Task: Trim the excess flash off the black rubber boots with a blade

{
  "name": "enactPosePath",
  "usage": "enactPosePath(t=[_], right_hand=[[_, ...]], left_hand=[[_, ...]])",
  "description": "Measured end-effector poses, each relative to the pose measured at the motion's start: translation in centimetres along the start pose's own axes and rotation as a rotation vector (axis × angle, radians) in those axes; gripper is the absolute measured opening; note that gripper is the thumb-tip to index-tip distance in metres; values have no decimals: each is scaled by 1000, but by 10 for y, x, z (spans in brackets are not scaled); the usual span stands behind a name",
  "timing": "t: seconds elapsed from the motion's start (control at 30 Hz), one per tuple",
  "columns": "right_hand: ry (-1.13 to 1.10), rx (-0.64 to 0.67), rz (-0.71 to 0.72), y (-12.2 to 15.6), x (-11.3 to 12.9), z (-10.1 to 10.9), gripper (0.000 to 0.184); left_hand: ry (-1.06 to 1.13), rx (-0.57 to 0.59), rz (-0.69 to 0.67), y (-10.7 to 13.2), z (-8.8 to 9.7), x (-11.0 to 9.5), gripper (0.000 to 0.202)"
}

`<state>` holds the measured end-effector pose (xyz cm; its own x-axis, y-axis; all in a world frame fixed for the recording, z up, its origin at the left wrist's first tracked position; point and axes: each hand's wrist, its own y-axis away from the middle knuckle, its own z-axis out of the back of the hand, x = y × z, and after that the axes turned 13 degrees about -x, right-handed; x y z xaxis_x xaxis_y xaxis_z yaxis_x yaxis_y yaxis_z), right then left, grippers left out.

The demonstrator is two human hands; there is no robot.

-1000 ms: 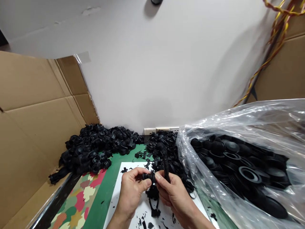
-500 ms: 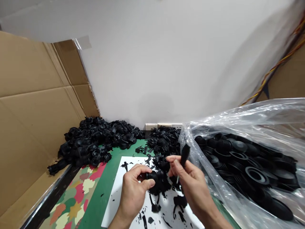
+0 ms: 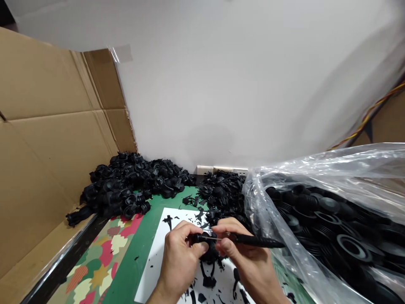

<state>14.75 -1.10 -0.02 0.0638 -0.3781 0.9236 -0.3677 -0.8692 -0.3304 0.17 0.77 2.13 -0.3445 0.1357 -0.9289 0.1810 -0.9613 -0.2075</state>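
Note:
My left hand (image 3: 179, 257) pinches a small black ribbed rubber bellows (image 3: 196, 239) between thumb and fingers over the white sheet. In my right hand (image 3: 248, 259) is a black-handled tool (image 3: 261, 241) with a thin metal shaft, held almost level. Its shaft points left and crosses at the bellows; whether the tip cuts into the rubber I cannot tell. Below both hands, black rubber scraps (image 3: 209, 280) are scattered on the white sheet (image 3: 152, 261). Fingers hide part of the bellows.
A heap of black rubber bellows (image 3: 126, 185) lies at the back left beside a cardboard wall (image 3: 50, 139). Black trimmings (image 3: 221, 188) are piled behind my hands, near a power strip (image 3: 205, 169). A clear plastic bag (image 3: 265, 215) of larger black rubber parts (image 3: 351, 249) stands right.
My right hand has turned the tool from upright to nearly level and brought its shaft to the bellows. My left hand keeps its pinch on the bellows. The view has shifted slightly.

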Motion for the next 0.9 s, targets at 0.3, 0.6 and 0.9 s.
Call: enactPosePath(t=[0.3, 0.6, 0.9], right_hand=[[-14, 45, 79, 1, -12, 2, 10], [2, 35, -86, -1, -4, -3, 18], [-263, 113, -538, -1, 4, -11, 45]], left_hand=[[-54, 28, -43, 3, 1, -2, 13], [-135, 26, -167, 6, 0, 0, 17], [-89, -53, -141, 1, -1, 7, 19]])
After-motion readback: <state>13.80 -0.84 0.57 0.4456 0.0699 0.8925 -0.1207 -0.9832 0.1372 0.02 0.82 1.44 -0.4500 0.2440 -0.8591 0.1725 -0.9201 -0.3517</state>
